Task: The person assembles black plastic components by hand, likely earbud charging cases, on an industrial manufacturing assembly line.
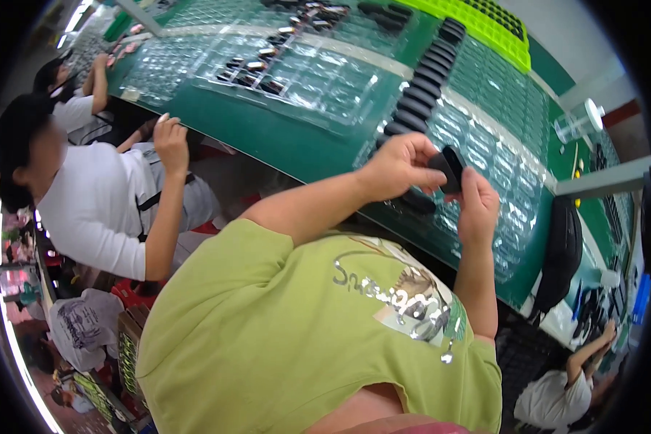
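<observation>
Both my hands are raised over the near edge of the green table, closed on a small black curved piece (450,168) that looks like a hollow shell or case. My left hand (403,170) pinches its left side between thumb and fingers. From the right, my right hand (477,206) grips its other edge, with thumb and fingertips against it. A dark slot or fold shows along the top of the piece; its exact kind I cannot make out. Just beyond my left hand runs a long row of similar black rounded pieces (421,87), lying side by side.
Clear plastic trays with moulded pockets (495,137) cover much of the green table (267,134). Small dark parts (257,69) lie on trays farther left. A bright yellow-green tray (477,25) stands at the back. A black bag (560,249) is at right. A co-worker in white (98,206) sits at left.
</observation>
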Demonstrator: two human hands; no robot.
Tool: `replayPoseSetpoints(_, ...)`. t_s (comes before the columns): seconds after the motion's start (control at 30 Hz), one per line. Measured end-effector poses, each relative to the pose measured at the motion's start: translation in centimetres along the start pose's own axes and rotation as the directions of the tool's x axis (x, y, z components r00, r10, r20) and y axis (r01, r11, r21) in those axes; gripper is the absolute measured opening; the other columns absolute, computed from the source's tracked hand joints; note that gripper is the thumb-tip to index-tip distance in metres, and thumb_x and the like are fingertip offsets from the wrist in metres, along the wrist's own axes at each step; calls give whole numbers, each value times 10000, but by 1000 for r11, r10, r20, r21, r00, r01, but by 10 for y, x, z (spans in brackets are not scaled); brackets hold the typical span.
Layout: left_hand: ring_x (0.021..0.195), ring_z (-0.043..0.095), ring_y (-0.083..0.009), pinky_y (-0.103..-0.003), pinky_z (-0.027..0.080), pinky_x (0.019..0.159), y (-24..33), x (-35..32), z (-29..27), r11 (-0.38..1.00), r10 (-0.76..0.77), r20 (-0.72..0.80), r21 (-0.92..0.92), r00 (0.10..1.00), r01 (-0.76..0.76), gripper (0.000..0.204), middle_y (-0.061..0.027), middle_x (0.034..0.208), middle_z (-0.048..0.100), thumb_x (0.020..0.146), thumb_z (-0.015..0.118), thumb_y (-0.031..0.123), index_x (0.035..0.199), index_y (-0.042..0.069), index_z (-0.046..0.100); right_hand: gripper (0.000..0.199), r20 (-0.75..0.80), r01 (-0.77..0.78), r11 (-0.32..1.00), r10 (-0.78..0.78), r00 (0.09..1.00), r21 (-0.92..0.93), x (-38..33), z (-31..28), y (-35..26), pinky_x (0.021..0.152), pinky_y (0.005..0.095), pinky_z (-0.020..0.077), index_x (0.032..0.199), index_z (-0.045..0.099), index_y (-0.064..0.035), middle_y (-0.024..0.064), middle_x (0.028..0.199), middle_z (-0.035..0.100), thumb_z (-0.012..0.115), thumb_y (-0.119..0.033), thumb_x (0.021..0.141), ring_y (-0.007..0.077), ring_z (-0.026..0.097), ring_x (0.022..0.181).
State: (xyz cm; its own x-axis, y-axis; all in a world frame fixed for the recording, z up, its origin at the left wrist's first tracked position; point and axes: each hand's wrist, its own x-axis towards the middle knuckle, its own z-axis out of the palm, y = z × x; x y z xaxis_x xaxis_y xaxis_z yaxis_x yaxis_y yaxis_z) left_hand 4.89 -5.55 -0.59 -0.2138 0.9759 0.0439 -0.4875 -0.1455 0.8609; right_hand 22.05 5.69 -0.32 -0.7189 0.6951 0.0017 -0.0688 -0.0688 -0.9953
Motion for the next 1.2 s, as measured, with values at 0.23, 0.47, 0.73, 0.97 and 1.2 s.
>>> replayPoseSetpoints(0.23, 800, 698, -161, -297, 586, 743, 21, -2, -8, 986, 46, 9, 159, 999, -46, 276, -103, 944, 705, 866, 736, -2, 1100, -25, 592, 324, -55, 62, 998, -62, 997, 4, 4, 29, -19, 655, 236, 467, 1047, 732, 22, 34, 834, 679, 611, -275, 1006, 104, 601, 711)
replayPoseSetpoints(0.47, 825, 709, -177, -298, 587, 802, 27, -5, -4, 971, 60, 151, 222, 987, -93, 257, -106, 966, 702, 891, 707, 8, 1121, -26, 595, 276, -97, 79, 997, -78, 992, 7, 14, 23, -29, 708, 248, 483, 1109, 733, -2, 27, 849, 682, 632, -231, 993, 105, 611, 761)
replayPoseSetpoints(0.73, 889, 687, -147, -270, 575, 796, 21, -7, -10, 944, 139, -61, 311, 988, -113, 318, -106, 1037, 694, 868, 741, 1, 1144, -17, 584, 313, 85, 363, 773, -376, 923, -520, 5, 27, -34, 668, 296, 493, 1093, 721, -33, 88, 846, 654, 786, -195, 833, 196, 618, 715)
replayPoseSetpoints(0.97, 854, 659, -107, -253, 569, 757, 41, 7, -48, 862, 230, -232, 500, 945, -87, 251, -74, 1006, 690, 894, 728, 42, 1112, 6, 607, 271, 456, 514, 390, -238, 858, -764, -6, 11, -21, 739, 421, 508, 1097, 694, -22, 139, 931, 654, 709, -168, 868, 357, 633, 822)
replayPoseSetpoints(1.2, 795, 689, -179, -316, 551, 731, 78, 77, -99, 466, 386, -153, 884, 910, -48, 230, -96, 867, 724, 830, 764, 203, 944, 16, 696, 168, 429, 518, 437, -292, 855, -735, -2, 11, -13, 743, 402, 513, 1005, 735, -38, 116, 917, 681, 698, -113, 859, 317, 641, 820)
